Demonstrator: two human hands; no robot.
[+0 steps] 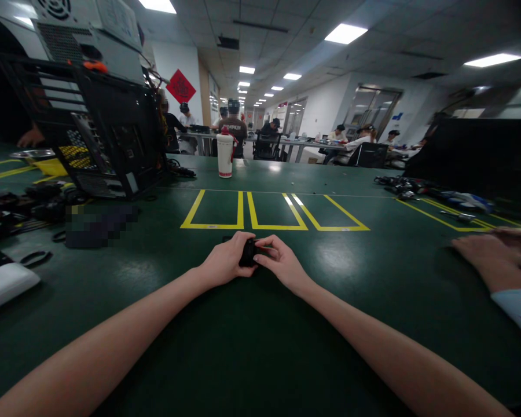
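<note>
A small black object is between my hands, just above or on the green tabletop; its kind does not show. My left hand is closed around its left side, thumb below and fingers above. From the right, my right hand reaches in with thumb and fingertips pinched at the object's right side. Something thin and reddish seems to lie between those fingertips, too small to name. Behind my left fingers, a dark flat piece shows in part on the table.
Yellow tape outlines mark the table ahead. A white cup stands beyond them. At left are an open black computer case, a dark pouch and a white box. A co-worker's hands rest at right.
</note>
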